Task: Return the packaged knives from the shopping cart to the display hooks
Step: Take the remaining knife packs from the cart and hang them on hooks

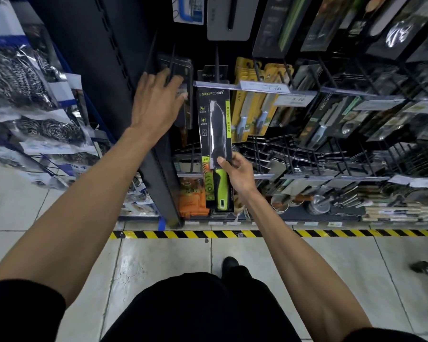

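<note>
A packaged knife (215,134) with a lime-green handle, its black card headed "QXF", is held upright before the display hooks, its top just beneath the price rail (257,86); whether a hook is engaged cannot be told. The card is grasped at its lower half by the fingers (222,161) of the right hand (237,174). The left hand (156,99) is laid, fingers extended, on dark hanging packages (181,62). Figures ending "00" are legible on the rail's price labels (294,99).
</note>
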